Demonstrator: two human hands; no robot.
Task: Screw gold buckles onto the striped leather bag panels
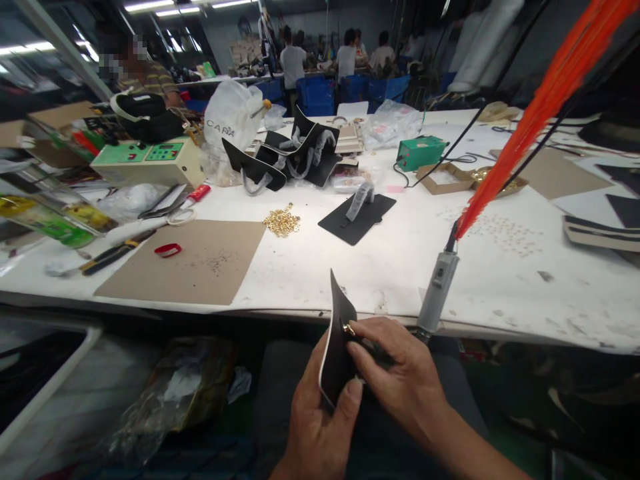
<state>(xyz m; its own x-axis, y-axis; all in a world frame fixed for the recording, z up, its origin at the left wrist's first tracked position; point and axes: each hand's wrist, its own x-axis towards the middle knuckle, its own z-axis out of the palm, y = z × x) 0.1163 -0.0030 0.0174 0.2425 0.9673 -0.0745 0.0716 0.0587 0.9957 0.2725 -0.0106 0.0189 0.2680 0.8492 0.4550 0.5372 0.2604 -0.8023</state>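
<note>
our left hand [323,413] grips black panel [338,357] in front of surface [295,273]; our right hand [400,370] pinches gold fitting [348,329] at its face. best we brace panel behind fitting (looks bendy), keep fitting square.

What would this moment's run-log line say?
left hand: grips black panel | right hand: touching gold fitting at panel | gold pieces: piled on table

One head-worn camera called it all, peering forward and down from just behind the near edge of the workbench [310,280], that edge dipping rightward! The left hand [323,423] and right hand [407,373] loomed closest, low in frame; past the far edge, co-workers [293,63] and ceiling lights [149,5] sat well back.
</note>
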